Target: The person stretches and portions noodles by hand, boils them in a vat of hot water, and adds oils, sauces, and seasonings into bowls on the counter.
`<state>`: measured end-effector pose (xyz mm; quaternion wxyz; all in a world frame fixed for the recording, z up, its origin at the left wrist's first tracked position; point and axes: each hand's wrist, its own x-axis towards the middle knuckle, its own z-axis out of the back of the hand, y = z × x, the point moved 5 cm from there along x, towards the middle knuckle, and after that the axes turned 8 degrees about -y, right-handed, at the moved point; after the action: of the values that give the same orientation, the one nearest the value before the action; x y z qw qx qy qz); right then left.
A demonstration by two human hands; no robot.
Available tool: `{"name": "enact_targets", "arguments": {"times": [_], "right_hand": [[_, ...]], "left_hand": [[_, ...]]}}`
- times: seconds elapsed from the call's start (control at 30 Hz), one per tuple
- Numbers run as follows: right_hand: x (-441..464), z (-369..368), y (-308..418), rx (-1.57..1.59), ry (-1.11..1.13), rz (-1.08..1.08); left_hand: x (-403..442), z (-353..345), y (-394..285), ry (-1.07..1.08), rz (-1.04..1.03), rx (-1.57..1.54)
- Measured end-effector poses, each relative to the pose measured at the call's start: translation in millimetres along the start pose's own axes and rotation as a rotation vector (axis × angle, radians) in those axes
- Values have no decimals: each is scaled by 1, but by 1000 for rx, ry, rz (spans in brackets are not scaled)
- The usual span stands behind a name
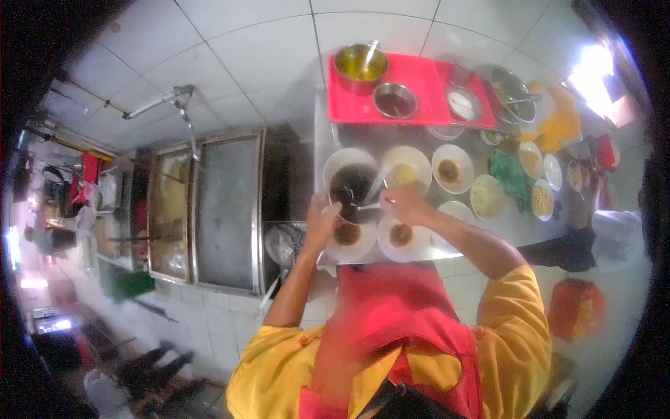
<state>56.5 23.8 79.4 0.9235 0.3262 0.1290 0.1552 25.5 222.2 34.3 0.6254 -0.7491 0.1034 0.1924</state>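
My left hand (322,218) is closed on the left edge of a round container of dark liquid (352,183), tilted above the counter. My right hand (405,206) grips the handle of a spoon (368,207), whose front end is at the dark liquid. Just below the container is a white bowl (357,251) with brown sauce in it. Beside it stands another white bowl (403,253) with a brown patch in the middle. Behind my right hand a white bowl (412,155) holds something yellowish.
Along the back, a red tray (342,105) carries a metal pot of yellow liquid (361,64) and a smaller metal bowl (395,101). To the right are several more bowls, a green cloth (509,174) and a metal bowl with a ladle (513,94). A steamy glass-fronted cabinet (229,202) stands left.
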Motion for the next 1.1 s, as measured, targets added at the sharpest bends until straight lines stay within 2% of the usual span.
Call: {"name": "enact_targets", "arguments": {"times": [0.13, 0.27, 0.33, 0.47, 0.53, 0.57, 0.63, 0.77, 0.83, 0.87, 0.93, 0.97, 1.07, 1.1], "right_hand": [[16, 6, -13, 273, 66, -145], [29, 31, -12, 298, 17, -251], [36, 46, -11, 187, -201, -47], [47, 17, -40, 105, -361, -11], [50, -6, -45, -266, -358, 69], [46, -10, -46, -262, -357, 71], [34, -6, -24, -579, -436, 353], [13, 32, 9, -590, -544, 506], [0, 57, 38, -361, -693, 588], [-2, 58, 44, -364, -691, 585], [-3, 50, 52, -181, -498, 562], [-4, 46, 55, -186, -505, 552], [-9, 26, 47, -297, -457, 527], [-10, 21, 37, -331, -418, 458]], "left_hand": [[6, 16, -4, -68, -33, -101], [5, 46, -11, -174, -54, -88], [1, 59, -16, -203, -27, -88], [-5, 81, -15, -230, -46, -174], [-6, 89, -11, -293, -21, -212], [-3, 94, -5, -296, -22, -209], [0, 95, 0, -185, -6, -199], [-4, 83, 3, -220, -13, -226], [-7, 73, 0, -244, -2, 0], [-14, 63, -7, -187, 19, 15], [-12, 48, 2, -131, 17, -63], [-12, 40, 4, -79, 11, -141], [-13, 19, 6, -26, -17, -67], [-13, 13, 7, -22, -12, -49]]}}
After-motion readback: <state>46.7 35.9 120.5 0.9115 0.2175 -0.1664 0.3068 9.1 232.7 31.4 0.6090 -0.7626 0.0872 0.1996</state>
